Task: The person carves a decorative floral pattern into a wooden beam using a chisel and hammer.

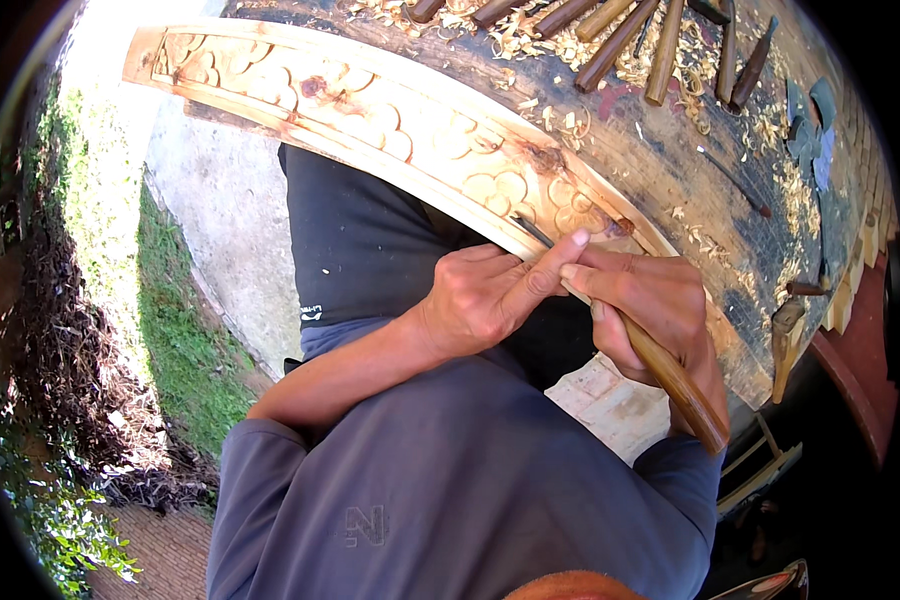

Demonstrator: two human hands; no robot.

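Observation:
A long pale wooden board (425,125), carved in relief with rounded flower and cloud shapes, lies slantwise along the near edge of the workbench. My right hand (655,300) is wrapped round the brown wooden handle of a carving chisel (678,385), whose butt end sticks out below the palm. Its dark, narrow blade points up and left, onto carved petals near the board's near edge. My left hand (485,300) is closed by the blade end, its thumb pressed along the chisel next to my right fingertips. Its curled fingers are partly hidden at the board's edge.
Several wood-handled chisels (665,55) lie at the far side of the workbench (670,165) among curled shavings. A thin dark tool (735,180), a grey-blue cloth (808,130) and a wooden mallet-like tool (785,345) lie to the right. Grass (185,320) borders pale paving at left.

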